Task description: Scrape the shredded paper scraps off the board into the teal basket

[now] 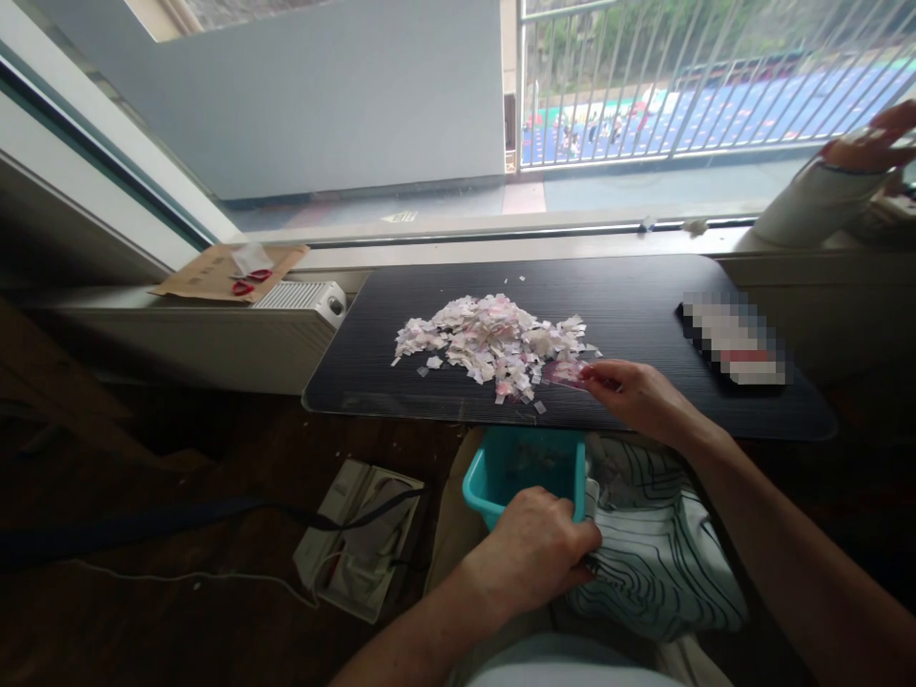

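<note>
Scraps just beside right fingers, pinkish piece pinched

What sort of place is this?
Seemingly a room indoors, possibly in a school: a black table stands by a white windowsill, and outside are a railing and a blue, playground-like surface.

The tabletop has a dark, fine wood-grain surface with a low sheen. On it, the heaped scraps look like thin, matt paper. Clockwise from the heap: at 1 o'clock, a metal railing; at 4, a pinkish, shiny, film-like piece; at 6, a smooth plastic tub; at 5, soft striped cloth; between 9 and 10, a matt brown paper envelope and scissors with smooth, plastic-looking handles.
</note>
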`<state>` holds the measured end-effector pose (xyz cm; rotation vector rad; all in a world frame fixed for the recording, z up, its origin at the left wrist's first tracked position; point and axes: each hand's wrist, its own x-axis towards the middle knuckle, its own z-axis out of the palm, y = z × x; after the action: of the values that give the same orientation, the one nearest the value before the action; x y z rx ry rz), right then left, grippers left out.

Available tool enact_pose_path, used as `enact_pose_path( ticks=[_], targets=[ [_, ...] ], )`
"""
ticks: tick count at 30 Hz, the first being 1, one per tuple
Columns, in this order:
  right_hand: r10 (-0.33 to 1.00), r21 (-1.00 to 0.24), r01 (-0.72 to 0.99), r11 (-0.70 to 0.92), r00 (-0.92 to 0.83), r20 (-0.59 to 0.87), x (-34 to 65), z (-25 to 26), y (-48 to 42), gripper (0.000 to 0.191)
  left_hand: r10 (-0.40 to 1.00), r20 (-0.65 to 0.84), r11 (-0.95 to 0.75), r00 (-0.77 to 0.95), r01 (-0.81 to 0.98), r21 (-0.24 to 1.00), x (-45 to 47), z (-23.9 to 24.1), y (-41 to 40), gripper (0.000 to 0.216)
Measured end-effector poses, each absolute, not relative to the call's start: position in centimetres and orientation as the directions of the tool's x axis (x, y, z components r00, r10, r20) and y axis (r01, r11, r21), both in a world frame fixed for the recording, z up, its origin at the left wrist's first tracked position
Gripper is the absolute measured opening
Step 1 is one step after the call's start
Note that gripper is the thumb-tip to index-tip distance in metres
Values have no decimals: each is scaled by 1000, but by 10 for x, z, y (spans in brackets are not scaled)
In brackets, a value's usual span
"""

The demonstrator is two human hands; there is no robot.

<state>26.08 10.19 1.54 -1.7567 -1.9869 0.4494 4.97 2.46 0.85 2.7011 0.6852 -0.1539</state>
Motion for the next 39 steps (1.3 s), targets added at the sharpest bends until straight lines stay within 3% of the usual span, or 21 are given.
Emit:
enact_pose_path(
  ticks=[4,9,16,27,35,39],
  targets=[
    [978,-564,803,192,-201,48,262,17,99,26,426,-177,-842,887,460,283,52,10,26,23],
    [986,-598,785,164,-148,75,263,12,97,26,422,-145,-853,895,446,272,54,9,28,25],
    [958,-652,739,170,-280,-68,262,15,90,26,427,-150,-849,891,453,273,53,10,29,24],
    [977,-685,711,157,-214,2,254,9,94,26,435,-159,-845,886,463,268,52,11,28,25],
    [991,-599,790,132,-94,95,254,3,107,27,451,-158,-833,879,477,279,50,10,28,25],
    [987,-617,770,163,-134,93,251,5,108,26,454,-149,-835,878,478,272,49,9,28,25]
  ],
)
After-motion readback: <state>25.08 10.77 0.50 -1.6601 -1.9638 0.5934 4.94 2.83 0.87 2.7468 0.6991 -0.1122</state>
